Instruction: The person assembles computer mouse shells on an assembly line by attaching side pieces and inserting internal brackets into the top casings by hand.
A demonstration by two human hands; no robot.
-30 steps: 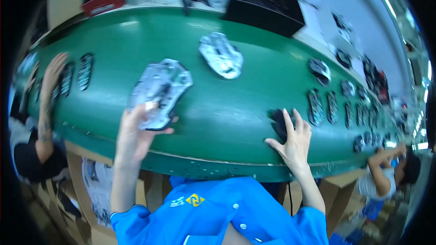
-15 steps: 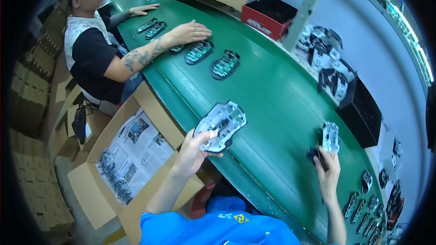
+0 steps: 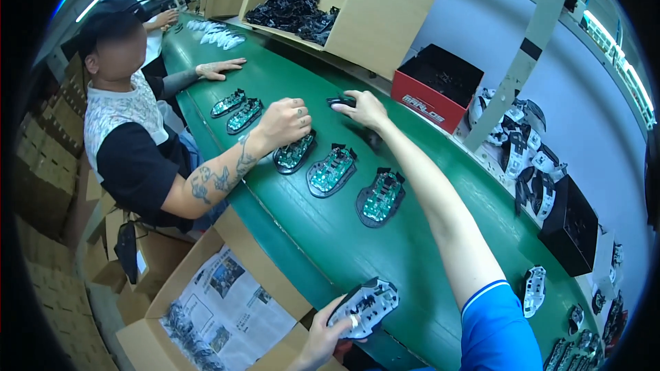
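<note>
In my left hand (image 3: 328, 333) is a grey plastic computer mouse shell (image 3: 366, 308), hollow side up, the thumb pressed inside it. It is at the near edge of the green belt. My right arm stretches across to the far side of the belt, where my right hand (image 3: 369, 110) grips a small black plastic part (image 3: 342, 102) whose exact kind I cannot make out. Mouse bases with green circuit boards (image 3: 381, 197) lie in a row on the belt, left of my right forearm. Another grey shell (image 3: 533, 291) rests on the belt to the right.
A co-worker's hand (image 3: 284, 124) is over one of the boards. Along the far side stand a carton of black parts (image 3: 371, 17), a red box (image 3: 427, 106) and a black box (image 3: 569, 227), with shells piled between. An open carton lined with newspaper (image 3: 237, 316) sits at lower left.
My right hand has swung from the right side of the belt to its far side, leaving the grey shell behind. The view has shifted, and the co-worker's nearer hand has curled.
</note>
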